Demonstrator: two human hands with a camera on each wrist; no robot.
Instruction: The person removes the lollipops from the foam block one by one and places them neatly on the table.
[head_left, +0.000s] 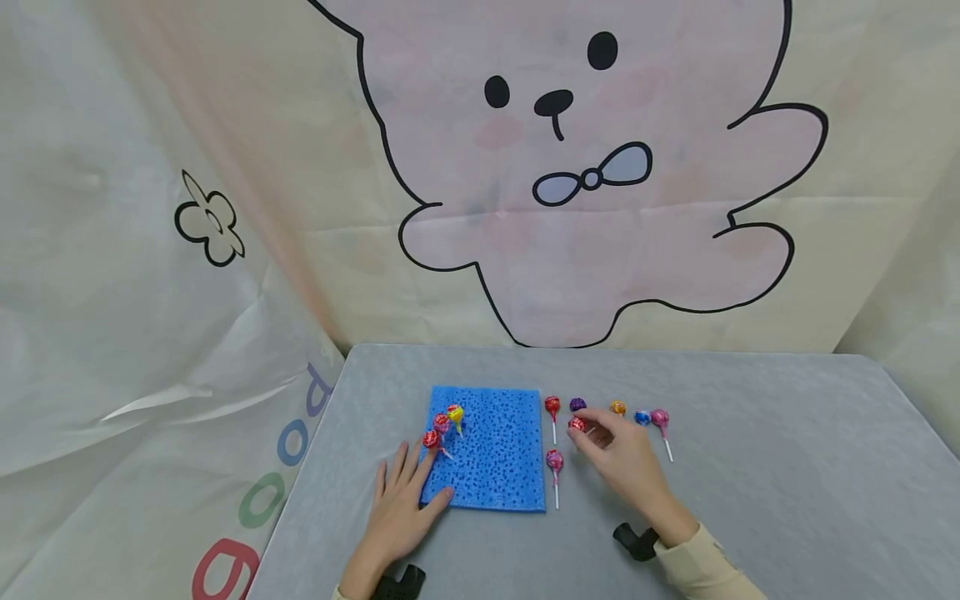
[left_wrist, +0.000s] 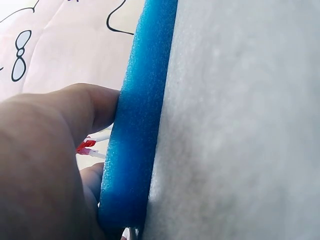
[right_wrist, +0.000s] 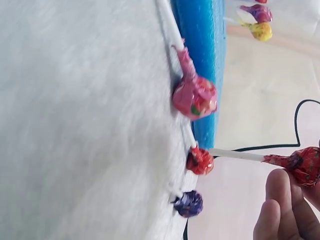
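Note:
A blue foam board [head_left: 487,467] dotted with small dark marks lies on the table. My left hand [head_left: 397,508] rests at its left front corner, fingers spread and nearly straight; in the left wrist view the thumb touches the foam's edge [left_wrist: 137,110]. Near that hand, a red lollipop [head_left: 431,438], a pink one [head_left: 441,422] and a yellow one [head_left: 455,412] stand in the foam. Right of the board, my right hand [head_left: 626,458] pinches a red-wrapped lollipop [right_wrist: 305,167] by its head, its white stick pointing toward the board in the right wrist view.
Loose lollipops lie right of the board: a red one [head_left: 552,405], a pink one [head_left: 554,460] and a purple one [head_left: 577,404]. Beyond my right hand are an orange one [head_left: 617,407], a blue one [head_left: 642,417] and another pink one [head_left: 660,418]. A printed cloth [head_left: 675,250] hangs behind the grey table [head_left: 787,467].

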